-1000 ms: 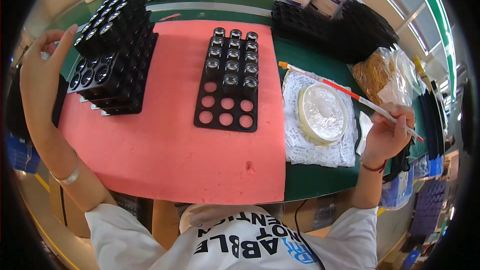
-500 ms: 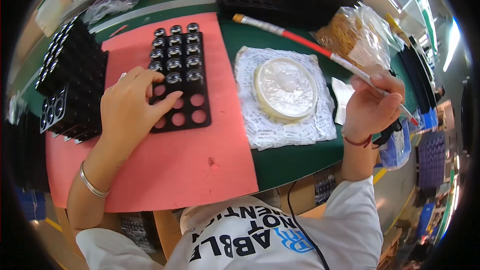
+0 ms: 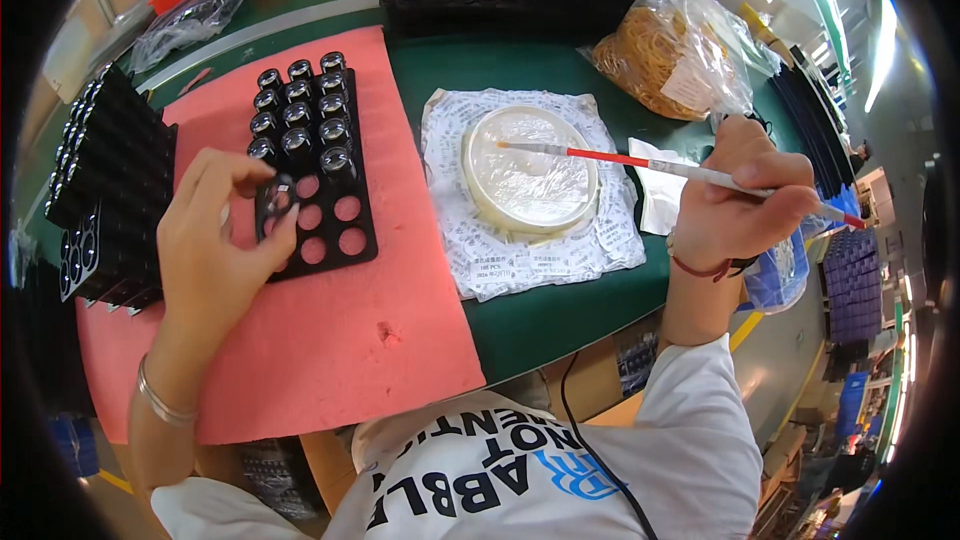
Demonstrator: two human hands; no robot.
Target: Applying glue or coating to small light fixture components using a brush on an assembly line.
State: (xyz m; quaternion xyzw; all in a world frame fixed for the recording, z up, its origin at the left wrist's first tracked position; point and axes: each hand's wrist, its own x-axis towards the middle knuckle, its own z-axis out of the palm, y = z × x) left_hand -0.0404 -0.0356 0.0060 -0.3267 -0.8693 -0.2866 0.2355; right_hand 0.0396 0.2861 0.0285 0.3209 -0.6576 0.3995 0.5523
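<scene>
My left hand pinches a small black cylindrical part with a glossy, lens-like top between thumb and fingers, above a black tray. Similar glossy parts fill the far rows of that tray; its near holes show pink underneath. My right hand grips a slim red and white brush. The brush tip points left, over the pale round dish; whether it touches the surface cannot be told. Under the dish lies a white printed packet.
The tray lies on a pink sheet over a green table. Stacked black trays stand at the left. A bag of yellowish rubber bands, a white tissue and more black trays are farther back and right.
My left hand has lifted a part from the tray. The brush in my right hand has swung down and its tip now lies over the dish. The whole view has shifted slightly.
</scene>
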